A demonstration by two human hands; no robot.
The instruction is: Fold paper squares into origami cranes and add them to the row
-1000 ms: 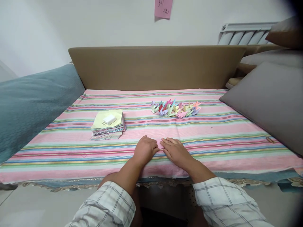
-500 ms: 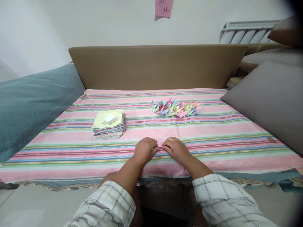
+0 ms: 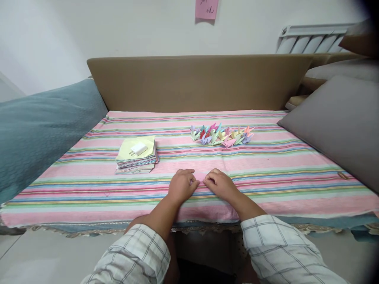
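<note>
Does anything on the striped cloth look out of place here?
Slightly: a white plug adapter lies on the paper stack, with no cable or socket, odd among paper things. The stack's lowest sheets also sit askew from those above. Nothing looks spilled.

Soft light brightens the wall [image 3: 142, 27] — the right corners blur dark.

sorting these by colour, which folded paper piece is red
The red piece, toward the left end of the cluster, just behind a lavender piece; no other piece shows that deep red.
</note>
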